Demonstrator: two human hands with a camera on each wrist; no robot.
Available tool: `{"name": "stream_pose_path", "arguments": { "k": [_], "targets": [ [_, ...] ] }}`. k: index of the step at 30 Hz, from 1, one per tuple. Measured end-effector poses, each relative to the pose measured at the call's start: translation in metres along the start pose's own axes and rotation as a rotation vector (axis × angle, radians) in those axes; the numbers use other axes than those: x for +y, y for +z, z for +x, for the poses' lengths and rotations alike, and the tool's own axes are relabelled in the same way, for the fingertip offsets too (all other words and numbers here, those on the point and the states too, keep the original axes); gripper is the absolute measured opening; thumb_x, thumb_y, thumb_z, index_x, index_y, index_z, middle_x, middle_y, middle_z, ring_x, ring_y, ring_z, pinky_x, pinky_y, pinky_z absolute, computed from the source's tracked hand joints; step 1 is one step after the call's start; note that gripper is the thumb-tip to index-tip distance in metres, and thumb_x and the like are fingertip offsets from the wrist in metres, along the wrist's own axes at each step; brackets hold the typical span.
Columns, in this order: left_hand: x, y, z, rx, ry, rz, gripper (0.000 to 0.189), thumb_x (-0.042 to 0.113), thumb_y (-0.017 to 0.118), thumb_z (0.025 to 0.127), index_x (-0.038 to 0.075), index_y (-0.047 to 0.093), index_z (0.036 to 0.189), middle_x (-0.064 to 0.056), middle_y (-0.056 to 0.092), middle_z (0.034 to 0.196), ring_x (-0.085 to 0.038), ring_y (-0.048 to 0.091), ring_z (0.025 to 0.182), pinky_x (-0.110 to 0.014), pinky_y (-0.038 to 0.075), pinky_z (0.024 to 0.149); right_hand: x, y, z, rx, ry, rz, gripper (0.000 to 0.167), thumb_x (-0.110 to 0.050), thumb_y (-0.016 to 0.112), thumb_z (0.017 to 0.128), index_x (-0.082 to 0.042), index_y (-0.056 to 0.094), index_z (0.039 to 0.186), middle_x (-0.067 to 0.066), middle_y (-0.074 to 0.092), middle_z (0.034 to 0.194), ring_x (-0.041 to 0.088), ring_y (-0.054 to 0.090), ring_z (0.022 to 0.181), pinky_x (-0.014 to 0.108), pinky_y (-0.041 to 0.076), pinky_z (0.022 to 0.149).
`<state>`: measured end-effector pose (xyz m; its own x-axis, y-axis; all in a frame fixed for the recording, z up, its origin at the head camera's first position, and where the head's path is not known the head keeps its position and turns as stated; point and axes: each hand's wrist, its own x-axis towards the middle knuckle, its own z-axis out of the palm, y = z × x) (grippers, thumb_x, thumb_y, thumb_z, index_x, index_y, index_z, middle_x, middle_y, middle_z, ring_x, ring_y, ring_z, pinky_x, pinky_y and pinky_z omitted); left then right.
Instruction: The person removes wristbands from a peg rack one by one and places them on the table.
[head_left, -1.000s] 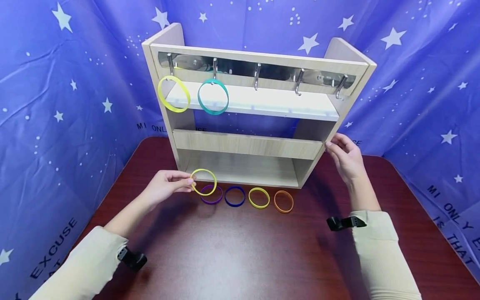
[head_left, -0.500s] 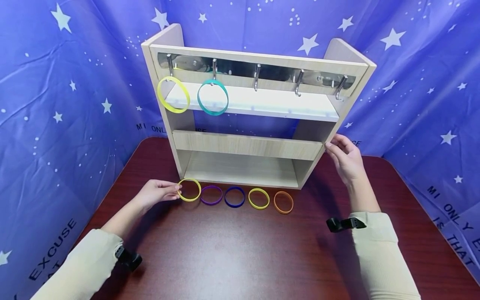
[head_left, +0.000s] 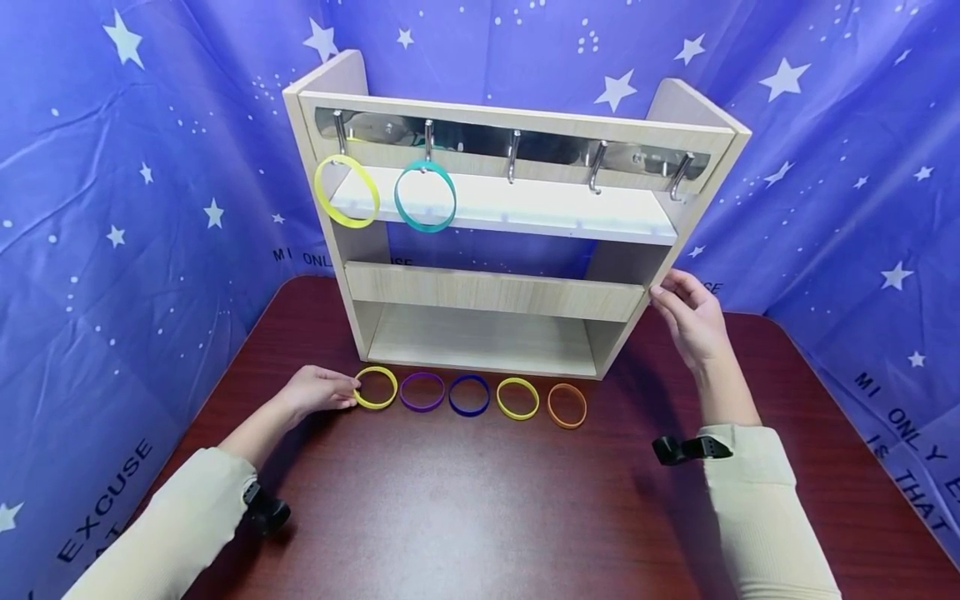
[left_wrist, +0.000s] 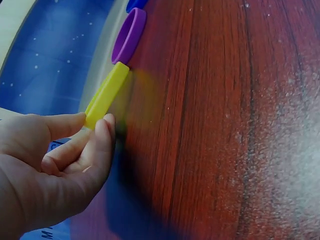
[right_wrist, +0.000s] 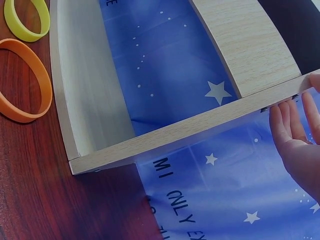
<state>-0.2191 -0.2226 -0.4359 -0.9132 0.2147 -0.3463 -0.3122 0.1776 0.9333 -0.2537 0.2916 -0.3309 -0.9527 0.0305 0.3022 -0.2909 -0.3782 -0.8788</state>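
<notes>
My left hand (head_left: pixel 318 392) pinches the near edge of a yellow wristband (left_wrist: pixel 106 96) between thumb and fingers. The band sits low at the left end of a row in front of the shelf's base, tilted in the left wrist view. Beside it lie a purple wristband (head_left: pixel 422 409), a dark blue one, another yellow one and an orange wristband (head_left: pixel 567 426). On the far right, my right hand (head_left: pixel 693 321) grips the side panel of the wooden shelf (right_wrist: pixel 200 124), thumb at its front edge and fingers along the outer face.
A metal rail (head_left: pixel 472 142) with several hooks crosses the shelf's top. A yellow wristband (head_left: pixel 345 222) hangs from its leftmost hook and a teal wristband (head_left: pixel 425 227) from the one beside it. The reddish-brown table (head_left: pixel 465 508) is bordered by a blue star-patterned curtain (head_left: pixel 150 250).
The left hand has carried the yellow wristband left and down, from overlapping the purple one to the row's left end. The right hand has stayed on the shelf's side.
</notes>
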Motion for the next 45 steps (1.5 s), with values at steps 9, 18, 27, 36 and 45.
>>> {"name": "stream_pose_path", "arguments": {
  "k": [9, 18, 27, 36, 45],
  "targets": [
    [0.002, 0.004, 0.004, 0.074, -0.022, 0.055, 0.042, 0.002, 0.058, 0.091, -0.025, 0.049, 0.122, 0.008, 0.067, 0.065, 0.000, 0.064, 0.060, -0.013, 0.059, 0.062, 0.001, 0.000, -0.001, -0.006, 0.000, -0.007, 0.023, 0.010, 0.056, 0.089, -0.009, 0.065, 0.098, -0.001, 0.062, 0.090, 0.008, 0.062, 0.082, 0.016, 0.056, 0.078],
    [0.006, 0.003, 0.000, 0.116, 0.014, 0.134, 0.042, 0.006, 0.060, 0.092, -0.021, 0.052, 0.122, 0.007, 0.070, 0.074, 0.001, 0.064, 0.064, -0.014, 0.059, 0.063, 0.000, 0.000, -0.001, 0.000, 0.000, 0.010, 0.023, 0.011, 0.056, 0.089, -0.008, 0.066, 0.098, 0.000, 0.061, 0.090, 0.008, 0.062, 0.082, 0.016, 0.056, 0.077],
    [0.012, 0.001, -0.004, 0.146, 0.043, 0.200, 0.040, 0.008, 0.060, 0.092, -0.019, 0.055, 0.121, 0.003, 0.072, 0.081, 0.001, 0.065, 0.070, -0.015, 0.060, 0.068, 0.000, 0.000, 0.000, 0.000, -0.001, 0.009, 0.023, 0.010, 0.057, 0.089, -0.009, 0.066, 0.097, 0.000, 0.061, 0.089, 0.008, 0.062, 0.081, 0.016, 0.056, 0.077],
    [0.028, 0.008, -0.004, 0.205, 0.191, 0.210, 0.040, 0.011, 0.061, 0.093, -0.016, 0.056, 0.122, -0.021, 0.072, 0.105, 0.000, 0.069, 0.076, -0.022, 0.062, 0.078, -0.002, 0.001, 0.003, -0.006, -0.018, 0.014, 0.022, 0.010, 0.057, 0.088, -0.008, 0.066, 0.097, 0.000, 0.062, 0.088, 0.008, 0.062, 0.081, 0.016, 0.056, 0.077],
    [0.071, 0.018, -0.008, 0.162, 0.423, 0.086, 0.041, 0.014, 0.062, 0.094, -0.012, 0.056, 0.125, 0.013, 0.074, 0.091, 0.005, 0.069, 0.083, -0.016, 0.059, 0.083, 0.000, -0.001, 0.000, -0.022, -0.011, 0.006, 0.024, 0.010, 0.055, 0.090, -0.009, 0.066, 0.099, -0.001, 0.063, 0.090, 0.007, 0.064, 0.083, 0.016, 0.057, 0.079]
  ]
}}
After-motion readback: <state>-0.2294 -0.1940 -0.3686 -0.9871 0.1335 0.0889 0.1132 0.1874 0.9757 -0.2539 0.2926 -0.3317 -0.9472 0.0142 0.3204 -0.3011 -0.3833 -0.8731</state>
